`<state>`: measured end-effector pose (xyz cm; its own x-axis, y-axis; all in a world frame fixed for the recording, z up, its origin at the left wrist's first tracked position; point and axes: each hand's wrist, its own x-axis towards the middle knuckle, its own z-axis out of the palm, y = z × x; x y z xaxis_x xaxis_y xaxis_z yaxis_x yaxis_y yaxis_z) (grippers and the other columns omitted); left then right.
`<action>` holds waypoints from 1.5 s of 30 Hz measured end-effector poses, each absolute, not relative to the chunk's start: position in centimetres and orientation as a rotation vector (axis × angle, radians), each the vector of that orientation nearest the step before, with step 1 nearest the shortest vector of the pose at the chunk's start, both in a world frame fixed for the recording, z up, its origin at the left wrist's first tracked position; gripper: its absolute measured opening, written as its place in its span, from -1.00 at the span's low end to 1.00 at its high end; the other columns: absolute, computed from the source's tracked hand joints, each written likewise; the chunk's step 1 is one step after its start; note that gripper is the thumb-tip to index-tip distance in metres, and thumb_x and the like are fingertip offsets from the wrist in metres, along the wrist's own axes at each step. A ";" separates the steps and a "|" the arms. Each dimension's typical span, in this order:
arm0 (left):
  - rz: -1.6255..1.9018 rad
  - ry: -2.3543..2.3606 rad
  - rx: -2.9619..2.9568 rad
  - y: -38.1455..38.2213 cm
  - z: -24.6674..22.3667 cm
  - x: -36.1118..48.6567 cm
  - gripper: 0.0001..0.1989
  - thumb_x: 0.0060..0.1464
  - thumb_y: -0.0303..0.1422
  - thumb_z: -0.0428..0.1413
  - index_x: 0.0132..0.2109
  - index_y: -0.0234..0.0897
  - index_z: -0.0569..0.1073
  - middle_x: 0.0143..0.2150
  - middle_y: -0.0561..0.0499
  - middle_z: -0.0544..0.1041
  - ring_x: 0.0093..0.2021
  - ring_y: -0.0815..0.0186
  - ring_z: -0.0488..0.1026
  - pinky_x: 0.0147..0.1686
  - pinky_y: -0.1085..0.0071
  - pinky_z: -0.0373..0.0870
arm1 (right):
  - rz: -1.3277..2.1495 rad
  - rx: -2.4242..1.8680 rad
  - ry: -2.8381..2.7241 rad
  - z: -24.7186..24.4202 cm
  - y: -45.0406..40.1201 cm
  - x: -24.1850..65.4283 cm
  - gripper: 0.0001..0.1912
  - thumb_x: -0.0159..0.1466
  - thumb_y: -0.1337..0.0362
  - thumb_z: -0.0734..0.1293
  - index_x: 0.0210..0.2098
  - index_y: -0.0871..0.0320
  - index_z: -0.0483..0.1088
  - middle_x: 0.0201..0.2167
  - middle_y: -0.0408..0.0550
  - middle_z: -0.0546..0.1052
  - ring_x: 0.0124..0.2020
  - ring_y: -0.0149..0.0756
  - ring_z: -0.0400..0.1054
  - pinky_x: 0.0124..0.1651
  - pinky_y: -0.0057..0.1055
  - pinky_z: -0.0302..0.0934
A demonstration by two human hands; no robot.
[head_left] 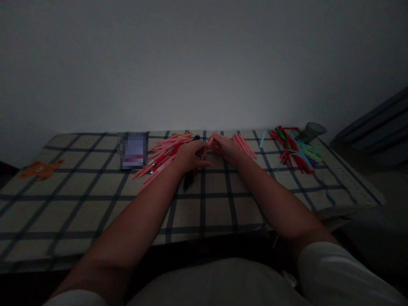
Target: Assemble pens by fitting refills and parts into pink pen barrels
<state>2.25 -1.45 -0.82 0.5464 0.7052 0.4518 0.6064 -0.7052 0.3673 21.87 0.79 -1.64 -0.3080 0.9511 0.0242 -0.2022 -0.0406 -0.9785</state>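
Observation:
My right hand [225, 147] is closed around slim pink pens [213, 137], whose ends poke out past the fingertips; how many it holds is hard to make out. My left hand [191, 154] is just beside it, thumb and fingers apart, with nothing clearly gripped. Below and left of that hand spreads a loose pile of pink pens [162, 146] with some red pens [156, 161] among them. Black pens [189, 180] lie partly hidden under the left hand. To the right of my right hand, more pink pens [244, 146] are lined up side by side.
A checked cloth [216, 208] covers the table, which meets a plain wall. At left are a blurred-out rectangular item [134, 151] and an orange bear-shaped piece [41, 169]. Colourful strips [295, 151] are heaped at right, near a dark cup [312, 131]. The room is dim.

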 end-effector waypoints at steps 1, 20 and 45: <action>0.867 1.129 2.610 -1.4 -0.8 2.3 -0.37 -0.20 -0.08 0.52 0.02 -0.19 0.58 -0.23 0.04 0.56 -0.30 0.28 0.42 -0.34 0.43 0.17 | 1.532 -0.897 -1.270 -1.6 0.8 21.9 -0.49 0.35 -0.19 0.34 -0.47 0.11 0.39 -0.53 -0.16 0.40 -0.51 -0.43 0.22 -0.42 -0.46 0.13; 0.904 1.161 2.589 -1.5 -0.9 2.4 -0.57 0.05 -0.14 0.39 0.04 -0.16 0.58 -0.23 0.04 0.58 -0.29 0.28 0.44 -0.31 0.41 0.22 | 1.529 -0.841 -1.311 -2.4 1.1 22.2 -0.53 0.31 -0.17 0.38 -0.42 0.10 0.44 -0.49 -0.16 0.40 -0.45 -0.40 0.24 -0.38 -0.45 0.13; 0.853 1.164 2.638 -1.4 -1.0 2.4 -0.46 0.05 -0.05 0.38 0.12 -0.18 0.58 -0.21 0.00 0.60 -0.26 0.23 0.48 -0.29 0.38 0.25 | 1.557 -0.835 -1.274 -2.2 1.0 22.2 -0.56 0.24 -0.16 0.44 -0.40 0.11 0.44 -0.45 -0.17 0.42 -0.44 -0.41 0.27 -0.38 -0.48 0.17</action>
